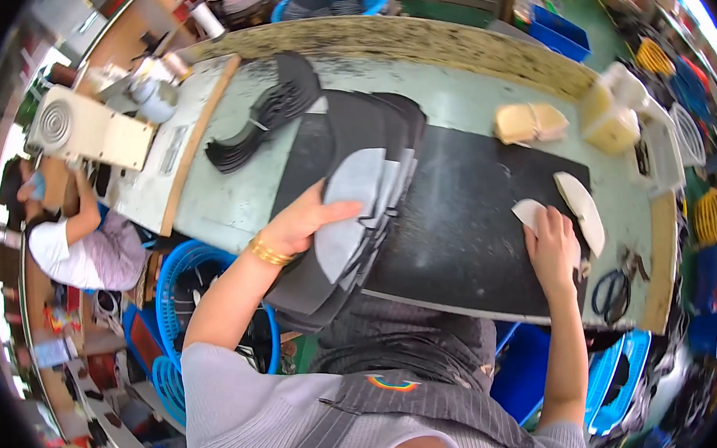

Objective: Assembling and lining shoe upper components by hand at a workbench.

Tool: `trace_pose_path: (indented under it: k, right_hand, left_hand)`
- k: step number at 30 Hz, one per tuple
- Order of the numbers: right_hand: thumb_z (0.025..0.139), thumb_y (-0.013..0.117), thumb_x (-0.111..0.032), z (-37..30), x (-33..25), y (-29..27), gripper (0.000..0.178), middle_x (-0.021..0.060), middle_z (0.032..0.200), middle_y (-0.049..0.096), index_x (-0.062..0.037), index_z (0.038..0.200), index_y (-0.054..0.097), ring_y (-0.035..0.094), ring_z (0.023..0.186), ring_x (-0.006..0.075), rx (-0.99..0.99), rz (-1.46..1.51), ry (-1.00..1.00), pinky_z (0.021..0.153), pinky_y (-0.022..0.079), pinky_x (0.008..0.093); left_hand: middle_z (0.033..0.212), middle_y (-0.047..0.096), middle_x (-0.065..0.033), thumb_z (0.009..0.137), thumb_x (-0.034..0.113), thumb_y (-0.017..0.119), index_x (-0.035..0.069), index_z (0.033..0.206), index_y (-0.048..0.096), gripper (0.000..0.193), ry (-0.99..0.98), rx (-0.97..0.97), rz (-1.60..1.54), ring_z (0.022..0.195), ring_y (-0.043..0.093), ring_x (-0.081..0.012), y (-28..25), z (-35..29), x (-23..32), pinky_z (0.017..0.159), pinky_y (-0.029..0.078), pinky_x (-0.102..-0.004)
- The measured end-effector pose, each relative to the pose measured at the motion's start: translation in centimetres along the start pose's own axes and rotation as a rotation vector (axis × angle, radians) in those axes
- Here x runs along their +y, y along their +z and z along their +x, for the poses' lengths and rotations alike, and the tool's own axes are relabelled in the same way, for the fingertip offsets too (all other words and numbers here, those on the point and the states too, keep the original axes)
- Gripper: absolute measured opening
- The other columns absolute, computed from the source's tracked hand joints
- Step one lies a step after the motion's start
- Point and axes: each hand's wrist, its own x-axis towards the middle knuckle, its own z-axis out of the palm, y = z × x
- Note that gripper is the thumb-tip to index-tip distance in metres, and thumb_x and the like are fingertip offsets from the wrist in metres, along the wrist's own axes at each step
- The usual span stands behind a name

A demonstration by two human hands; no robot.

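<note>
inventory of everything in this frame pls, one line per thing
black mat: one, black, on the table in front of the person
table: one, pale green top with speckled far edge
stack of cut pieces: one fanned pile, dark with grey faces, left of the mat
curved dark pieces: one pile, black, far left of table
white cut pieces: two, off-white, right end of mat
tan pieces: small pile, tan, beyond the mat
scissors: one pair, black handles, right table edge
blue baskets: several, blue, below and around the table
sewing machine: one, cream, far left
co-worker: one, seated at left
left hand: on the stack, gold bangle at wrist
right hand: pressing a white piece
</note>
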Motion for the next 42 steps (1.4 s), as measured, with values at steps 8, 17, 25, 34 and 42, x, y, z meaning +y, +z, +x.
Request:
trace_pose_path:
  k: [8, 17, 25, 34, 42]
  right_hand:
    - [0.083, 0.062, -0.021, 2.4, 2.2, -2.4, 0.024, 0.0153, 0.098, 0.061, -0.0022, 0.097, 0.060, 0.058, 0.092, 0.0323, 0.078, 0.232, 0.153, 0.077, 0.048, 0.0400]
    - [0.075, 0.065, -0.015, 8.8, 20.5, 1.3, 0.015, 0.0134, 0.087, 0.066, -0.0059, 0.087, 0.067, 0.063, 0.082, 0.0284, -0.009, 0.332, 0.468, 0.073, 0.049, 0.0352]
    - [0.076, 0.063, -0.012, 7.6, 20.5, 3.0, 0.013, 0.0148, 0.096, 0.063, -0.0028, 0.086, 0.065, 0.060, 0.086, 0.0305, 0.177, 0.256, 0.413, 0.079, 0.048, 0.0377]
    - [0.086, 0.057, -0.016, -0.3, -4.3, -3.8, 0.026, 0.0076, 0.105, 0.064, -0.0008, 0.107, 0.060, 0.057, 0.091, 0.0114, 0.229, 1.988, 0.215, 0.079, 0.047, 0.0285]
    - [0.083, 0.052, -0.005, -8.2, -1.2, -6.3, 0.041, 0.0058, 0.090, 0.058, -0.0055, 0.123, 0.047, 0.045, 0.053, 0.0074, 0.276, 2.834, 0.436, 0.045, 0.034, 0.0195]
  left_hand:
    - [0.106, 0.062, -0.0089, 0.080, 0.021, 0.069, -0.003, 0.119, 0.052, 0.049, -0.065, -0.031, -0.033, 0.092, 0.061, -0.0157, 0.5, 4.2, 2.3, 0.082, 0.049, -0.0315]
    - [0.111, 0.060, -0.0077, 0.082, 0.024, 0.066, 0.000, 0.126, 0.046, 0.054, -0.119, -0.124, -0.330, 0.098, 0.059, -0.0174, 5.1, 6.5, -1.3, 0.087, 0.047, -0.0313]
    - [0.110, 0.060, -0.0071, 0.072, 0.024, 0.075, 0.000, 0.126, 0.044, 0.067, -0.116, -0.180, -0.256, 0.096, 0.059, -0.0174, 9.7, 6.2, -1.9, 0.086, 0.047, -0.0318]
    - [0.116, 0.054, -0.0070, 0.069, 0.026, 0.078, -0.001, 0.129, 0.039, 0.077, -0.055, -0.463, 0.044, 0.103, 0.055, -0.0194, 15.8, 5.0, -2.4, 0.089, 0.044, -0.0329]
    - [0.119, 0.053, -0.0117, 0.066, 0.018, 0.078, 0.000, 0.128, 0.040, 0.075, 0.390, -0.188, 0.547, 0.109, 0.052, -0.0266, 19.9, 1.9, -3.8, 0.095, 0.039, -0.0356]
